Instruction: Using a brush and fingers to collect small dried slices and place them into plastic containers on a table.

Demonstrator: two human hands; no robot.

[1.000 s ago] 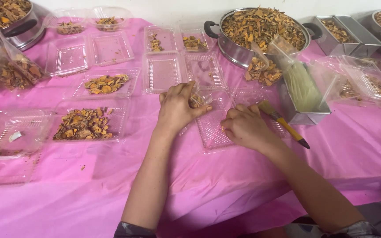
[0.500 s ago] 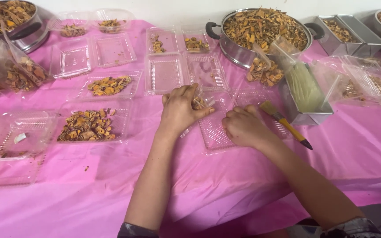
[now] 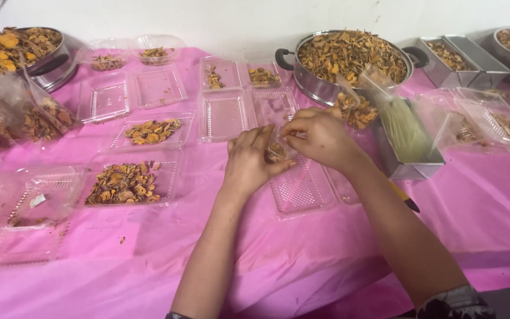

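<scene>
Both hands meet over an empty clear tray [image 3: 299,188] lying mid-surface. The left hand [image 3: 252,162] cups a small clear packet of orange chips [image 3: 276,151], its grip closed around it; the right hand [image 3: 320,137] pinches the packet's top edge. A steel box [image 3: 411,168] crowds the right side, 2 filled trays [image 3: 126,183] lie left; the pink surface [image 3: 149,260] nearer the person lies open.

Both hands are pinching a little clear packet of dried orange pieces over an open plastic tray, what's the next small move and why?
Probably press the small clear packet shut. The left hand cups it from below, the right hand pinches its upper edge, and dried pieces already show inside. It sits just above the empty clear tray, so any spill should land there.
</scene>
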